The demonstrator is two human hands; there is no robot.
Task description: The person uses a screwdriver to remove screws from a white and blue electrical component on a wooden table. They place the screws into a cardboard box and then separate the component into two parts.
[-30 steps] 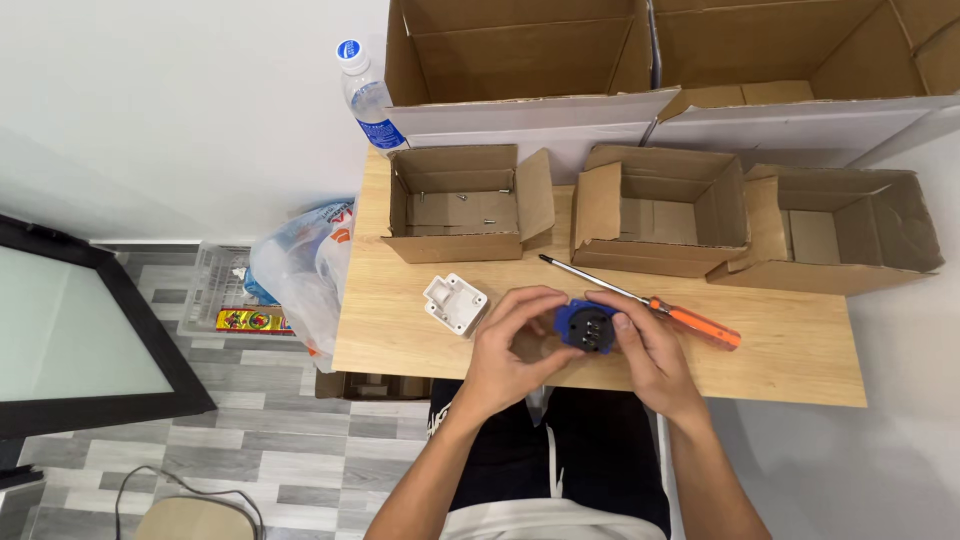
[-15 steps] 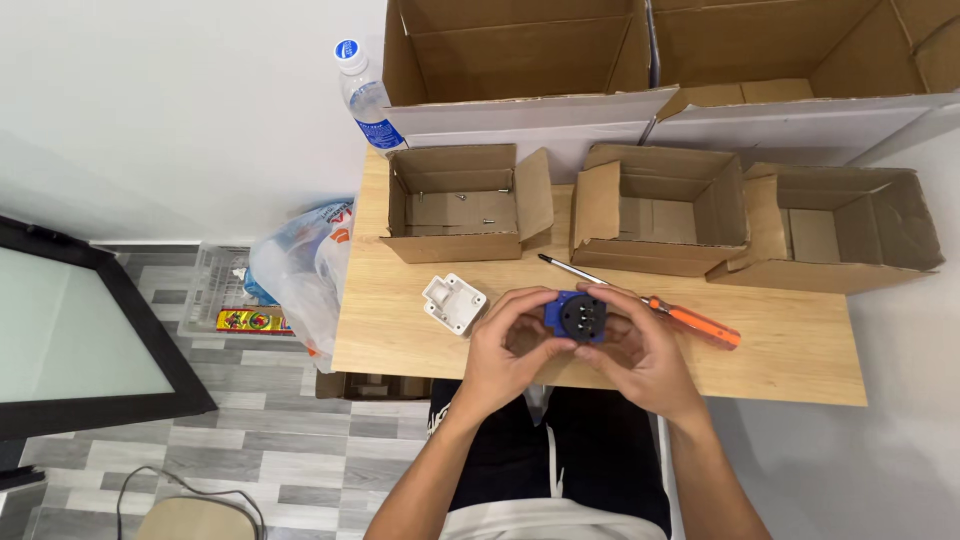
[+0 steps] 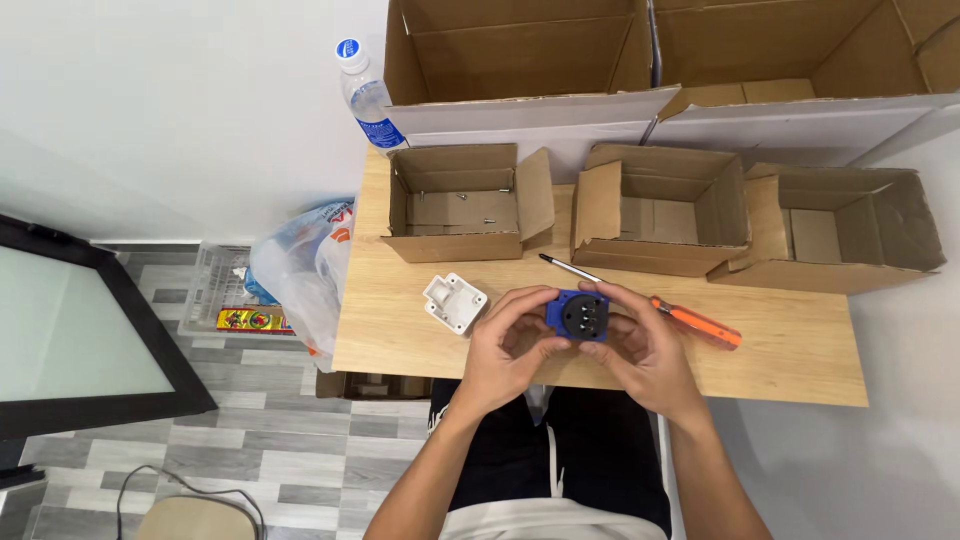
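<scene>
**Both hands on a blue socket**

The left hand (image 3: 505, 350) and right hand (image 3: 645, 350) together grasp a blue socket (image 3: 580, 316) above the table's (image 3: 780, 340) front edge. A white plastic cover (image 3: 454, 302) lies just left of them; an orange-handled screwdriver (image 3: 650, 303) lies behind the right hand. Three open boxes (image 3: 465, 205) stand along the back edge.

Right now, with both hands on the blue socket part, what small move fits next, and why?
Probably free the right hand and take the orange-handled screwdriver lying just behind it: the blue socket part is held face up in both hands, the left hand can steady it, and the white cover lies apart.
</scene>
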